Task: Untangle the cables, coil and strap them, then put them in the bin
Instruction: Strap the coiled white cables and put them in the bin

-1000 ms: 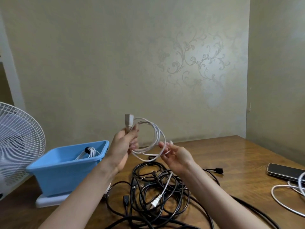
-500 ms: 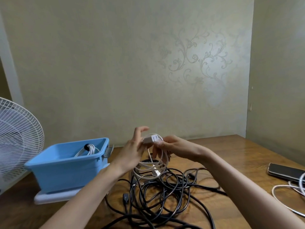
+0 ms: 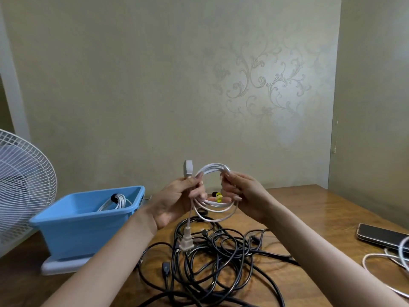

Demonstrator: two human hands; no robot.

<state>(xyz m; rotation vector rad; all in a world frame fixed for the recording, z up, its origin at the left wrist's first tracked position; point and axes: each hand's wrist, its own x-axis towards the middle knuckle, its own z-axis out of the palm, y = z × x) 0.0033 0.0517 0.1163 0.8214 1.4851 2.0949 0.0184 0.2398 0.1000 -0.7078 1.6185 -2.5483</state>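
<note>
- White power cord (image 3: 213, 171): light, springy coil held above the desk (image 3: 309, 209); left hand (image 3: 174, 202) fingers pinched shut on one side w/ socket end up, right hand (image 3: 241, 193) fingers closed on the other.
- Plug (image 3: 186, 239) dangles below left fingers over the black cable tangle (image 3: 217, 258); could snag.
- Best grip: bundled strands, not the plugs.
- Blue bin (image 3: 88, 220) left of left fingers, path open.

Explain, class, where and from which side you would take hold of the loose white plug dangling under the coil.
Grip the white plug by its flat body, not the prongs, coming from below and the left. It hangs on its lead from the left hand, prongs pointing down toward the black cable tangle, so its broad sides are exposed. The right hand holds the white coil.
</note>
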